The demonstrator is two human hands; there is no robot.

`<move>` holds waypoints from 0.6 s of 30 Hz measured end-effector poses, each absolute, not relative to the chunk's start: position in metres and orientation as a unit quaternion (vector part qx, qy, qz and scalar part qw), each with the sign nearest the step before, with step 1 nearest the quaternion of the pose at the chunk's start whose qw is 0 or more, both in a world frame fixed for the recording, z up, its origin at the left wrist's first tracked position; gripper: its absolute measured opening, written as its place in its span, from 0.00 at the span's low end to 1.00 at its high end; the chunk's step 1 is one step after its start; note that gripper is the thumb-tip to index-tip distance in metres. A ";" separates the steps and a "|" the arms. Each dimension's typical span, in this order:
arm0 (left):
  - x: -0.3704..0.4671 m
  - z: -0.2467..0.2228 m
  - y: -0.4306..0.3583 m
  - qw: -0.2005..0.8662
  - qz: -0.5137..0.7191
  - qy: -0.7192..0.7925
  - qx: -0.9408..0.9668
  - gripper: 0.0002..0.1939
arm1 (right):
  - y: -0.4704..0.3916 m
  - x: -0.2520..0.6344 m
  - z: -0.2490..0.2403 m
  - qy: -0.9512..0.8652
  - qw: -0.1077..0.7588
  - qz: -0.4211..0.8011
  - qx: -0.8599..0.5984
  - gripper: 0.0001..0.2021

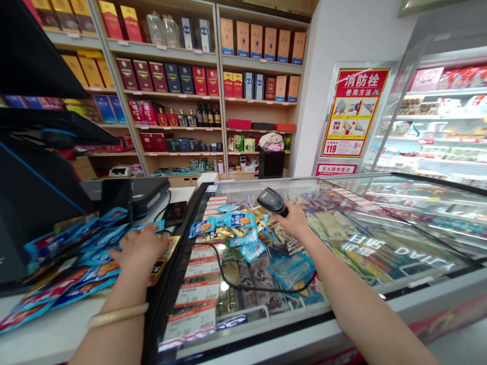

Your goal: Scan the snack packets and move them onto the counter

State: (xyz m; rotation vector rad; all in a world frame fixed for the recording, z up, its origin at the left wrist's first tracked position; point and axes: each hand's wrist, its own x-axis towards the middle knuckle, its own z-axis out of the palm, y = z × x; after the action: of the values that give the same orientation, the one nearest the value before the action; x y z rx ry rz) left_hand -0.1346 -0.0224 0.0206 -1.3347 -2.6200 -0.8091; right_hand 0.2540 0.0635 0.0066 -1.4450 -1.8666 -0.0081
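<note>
My right hand [294,219] is wrapped around the handle of a black barcode scanner [272,201], held above the glass freezer top. The scanner's black cable [247,288] loops across the glass. My left hand [140,246] lies with spread fingers over snack packets at the counter's right edge; a gold packet [164,261] shows beside its thumb. Left of that hand spreads a pile of blue snack packets [95,256], some with red or gold parts. Another heap of small blue and gold packets [241,223] sits on the freezer glass, below and left of the scanner.
A dark monitor [38,167] stands at the left. Two phones, one upright [116,196] and one lying flat [175,212], are near the pile. Under the freezer glass [262,314] are packaged goods. Shelves of boxed bottles [171,76] line the back; a lit fridge [445,121] stands right.
</note>
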 end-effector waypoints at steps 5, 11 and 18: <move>-0.144 0.005 -0.013 0.064 -0.261 -0.863 -0.428 0.23 | 0.065 0.254 0.005 -0.736 0.377 0.000 -0.562 0.16; -0.147 0.006 -0.011 0.081 -0.255 -0.855 -0.444 0.19 | 0.065 0.253 0.005 -0.740 0.382 0.011 -0.554 0.15; -0.116 0.034 -0.025 0.054 -0.304 -0.855 -0.417 0.32 | 0.064 0.252 0.005 -0.739 0.387 0.012 -0.552 0.14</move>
State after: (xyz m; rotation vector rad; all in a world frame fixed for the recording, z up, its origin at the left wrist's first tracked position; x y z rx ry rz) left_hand -0.1157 -0.0249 0.0338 -1.2662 -2.5968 -0.9248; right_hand 0.2524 0.0643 0.0046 -1.4049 -1.8807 0.0304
